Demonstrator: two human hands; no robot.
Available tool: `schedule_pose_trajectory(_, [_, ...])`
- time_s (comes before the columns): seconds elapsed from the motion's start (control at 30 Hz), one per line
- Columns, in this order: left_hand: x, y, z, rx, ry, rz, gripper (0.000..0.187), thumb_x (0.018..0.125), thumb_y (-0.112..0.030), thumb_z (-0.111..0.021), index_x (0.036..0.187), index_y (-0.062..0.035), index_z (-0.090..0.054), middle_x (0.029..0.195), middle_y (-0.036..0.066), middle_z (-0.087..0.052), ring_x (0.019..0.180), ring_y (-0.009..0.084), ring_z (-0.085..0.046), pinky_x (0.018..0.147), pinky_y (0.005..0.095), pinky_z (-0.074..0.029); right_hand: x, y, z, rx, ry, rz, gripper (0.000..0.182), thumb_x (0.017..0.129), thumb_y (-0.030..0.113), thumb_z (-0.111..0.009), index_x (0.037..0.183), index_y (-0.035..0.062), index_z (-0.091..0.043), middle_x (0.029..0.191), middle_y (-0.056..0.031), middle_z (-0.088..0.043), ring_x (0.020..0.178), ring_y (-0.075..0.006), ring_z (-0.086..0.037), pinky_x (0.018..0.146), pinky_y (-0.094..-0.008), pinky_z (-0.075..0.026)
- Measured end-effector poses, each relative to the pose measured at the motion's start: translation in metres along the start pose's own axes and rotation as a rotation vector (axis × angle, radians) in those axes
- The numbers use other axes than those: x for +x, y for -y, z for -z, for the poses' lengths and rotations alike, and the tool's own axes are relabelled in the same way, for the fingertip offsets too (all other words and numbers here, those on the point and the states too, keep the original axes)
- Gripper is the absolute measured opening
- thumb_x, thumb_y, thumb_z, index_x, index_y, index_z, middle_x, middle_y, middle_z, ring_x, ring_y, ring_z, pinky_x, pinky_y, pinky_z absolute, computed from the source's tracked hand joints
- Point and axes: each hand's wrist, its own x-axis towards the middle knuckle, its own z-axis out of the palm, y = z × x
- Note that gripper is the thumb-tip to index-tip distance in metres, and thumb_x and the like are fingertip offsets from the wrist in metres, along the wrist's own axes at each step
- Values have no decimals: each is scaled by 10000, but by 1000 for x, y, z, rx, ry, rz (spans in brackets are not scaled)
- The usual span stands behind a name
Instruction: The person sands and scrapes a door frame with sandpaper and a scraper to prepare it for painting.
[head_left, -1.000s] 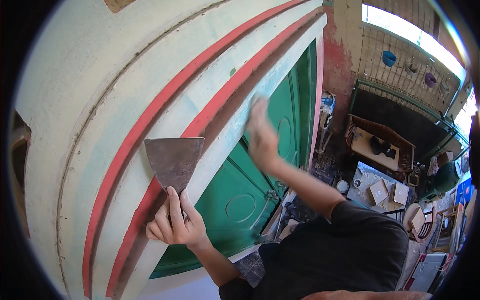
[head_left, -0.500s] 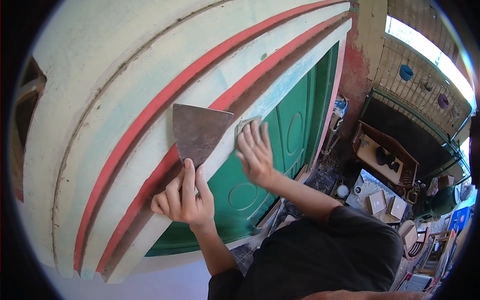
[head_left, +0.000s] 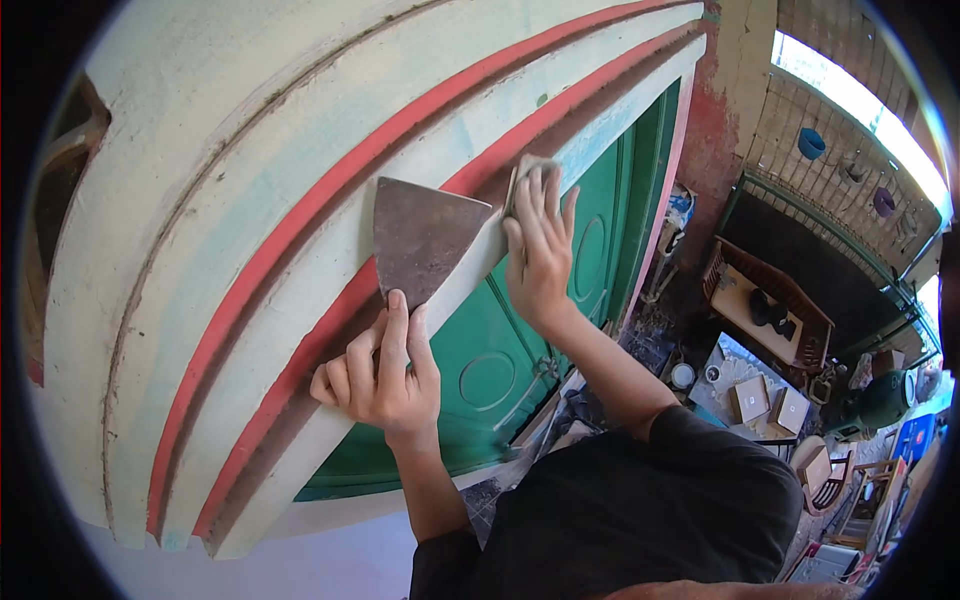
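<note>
In the head view, my left hand (head_left: 385, 375) grips a broad scraper (head_left: 425, 235) by its lower end, its wide metal blade pointing up in front of the moulding. The handle is hidden in my fingers. Further right, my right hand (head_left: 540, 240) presses a thin folded pad that looks like sandpaper (head_left: 513, 188) against the lowest white band (head_left: 590, 140) of the moulding, its fingers pointing upward. Red bands (head_left: 330, 195) run along the curved white moulding above.
Below the moulding is a green panelled door (head_left: 490, 370). Down at right are a wooden bench (head_left: 770, 310), a table with boxes (head_left: 750, 400) and a chair (head_left: 825, 480). A blue pot (head_left: 811, 144) hangs on the far grille.
My right hand has slid up and to the right along the band with the pad. My left hand and the scraper have shifted slightly up and right.
</note>
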Motion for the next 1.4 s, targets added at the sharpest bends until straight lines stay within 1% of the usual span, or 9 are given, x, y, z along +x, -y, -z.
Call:
schedule_pose_trajectory(0.2, [3,-1,5,-3,27,-3,254,881,-317,-858,1119,-231,-843,829,-110,-695,734,138,-510,808,349,-342,-55,45,1,194,150,58,546,959,95,-703,1460,-64,-559,1497,-268,-570,1491,-470,-429,1227,-654,-277])
schedule_pose_trajectory(0.37, [1,2,2,-17,11,-7,245,901,-356,-835,1128,-265,-837,842,-142,-699,713,133,-465,802,362,-320,16,10,4,-77,2,12,566,943,83,-717,1466,-57,-553,1505,-280,-557,1485,-483,-431,1207,-670,-297])
schedule_pose_trajectory(0.6, [0,1,2,-28,15,-5,244,904,-359,-831,1132,-271,-837,847,-141,-696,717,133,-467,810,362,-318,-65,39,-5,186,137,119,584,906,128,-760,1427,-64,-579,1488,-284,-571,1454,-512,-456,1216,-673,-296])
schedule_pose_trajectory(0.67, [1,2,3,-27,9,-4,242,903,-358,-832,1129,-273,-838,847,-141,-695,718,133,-468,811,362,-316,-35,14,-9,147,-16,135,550,937,114,-728,1438,-53,-576,1495,-278,-567,1461,-504,-451,1212,-675,-296])
schedule_pose_trajectory(0.8, [2,3,5,-27,23,-4,239,905,-360,-829,1128,-275,-838,842,-143,-691,721,133,-469,807,362,-313,13,11,-1,83,-66,-92,529,964,-2,-637,1477,-75,-530,1510,-320,-529,1500,-513,-384,1207,-678,-291])
schedule_pose_trajectory(1.0, [1,3,2,-42,11,-9,247,901,-360,-833,1132,-275,-836,839,-145,-689,717,131,-463,808,361,-303,-55,32,0,190,138,250,514,882,86,-763,1362,-36,-626,1448,-285,-595,1447,-530,-455,1197,-663,-348])
schedule_pose_trajectory(1.1, [4,1,4,-20,8,-13,250,887,-353,-847,1123,-271,-840,813,-134,-668,722,131,-483,808,356,-317,-8,-21,0,-64,10,156,393,966,25,-660,1354,-34,-637,1485,-273,-574,1480,-490,-432,1197,-666,-342])
schedule_pose_trajectory(1.23, [7,-2,7,12,25,-11,246,876,-342,-859,1107,-258,-847,790,-120,-654,724,130,-505,808,350,-331,14,1,-11,78,-155,-162,394,944,5,-642,1328,-82,-628,1490,-291,-562,1476,-529,-411,1204,-676,-321])
schedule_pose_trajectory(1.4, [4,-2,2,1,7,1,235,908,-366,-829,1123,-270,-835,826,-150,-687,705,127,-465,808,359,-307,-45,37,-4,236,133,210,542,857,94,-765,1363,-42,-624,1467,-266,-592,1451,-507,-465,1207,-629,-357])
